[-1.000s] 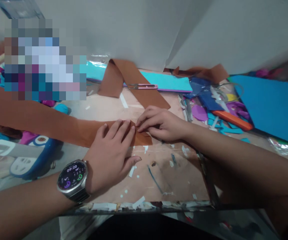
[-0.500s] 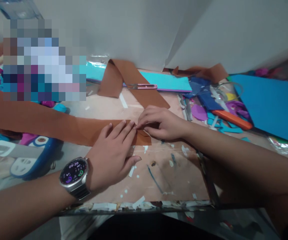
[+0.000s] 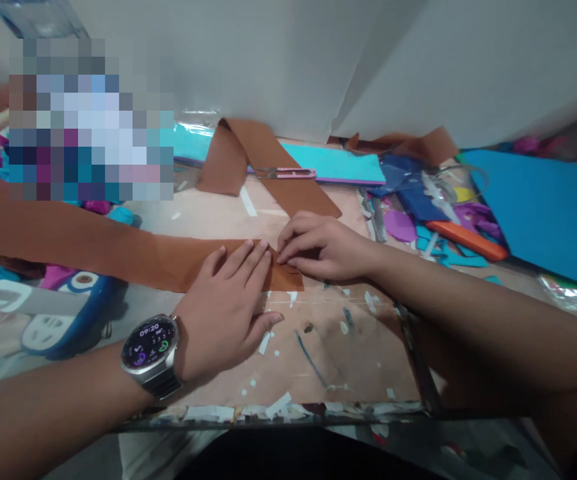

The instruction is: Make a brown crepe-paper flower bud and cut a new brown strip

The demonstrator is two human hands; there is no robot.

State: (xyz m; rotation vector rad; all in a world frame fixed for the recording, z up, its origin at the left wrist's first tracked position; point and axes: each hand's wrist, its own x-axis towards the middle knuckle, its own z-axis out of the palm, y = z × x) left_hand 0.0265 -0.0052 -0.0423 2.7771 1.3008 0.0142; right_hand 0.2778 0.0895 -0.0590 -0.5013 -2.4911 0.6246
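A long brown strip [image 3: 163, 257], paper or cloth, I cannot tell which, runs from the left edge to the middle of the table. My left hand [image 3: 225, 303] lies flat near its right end, fingers spread and pressing it down. Just beside those fingertips, my right hand [image 3: 315, 248] has thumb and fingers drawn together at a folded edge of the strip's end. The exact grip is partly hidden behind the fingers. Further back, pink-handled thread snips [image 3: 293, 173] rest on a second, folded brown strip [image 3: 268, 143].
Turquoise sheets [image 3: 343, 165] lie along the white back wall. At the right are an orange-handled tool [image 3: 468, 240], blue sheets [image 3: 548, 213] and colourful scraps. A blue-and-white tape dispenser [image 3: 75, 317] sits at the left. The table's front edge holds paper bits.
My right fingertips have shifted slightly right, away from the left fingertips, along the strip's folded end. My left hand stays flat in the same place.
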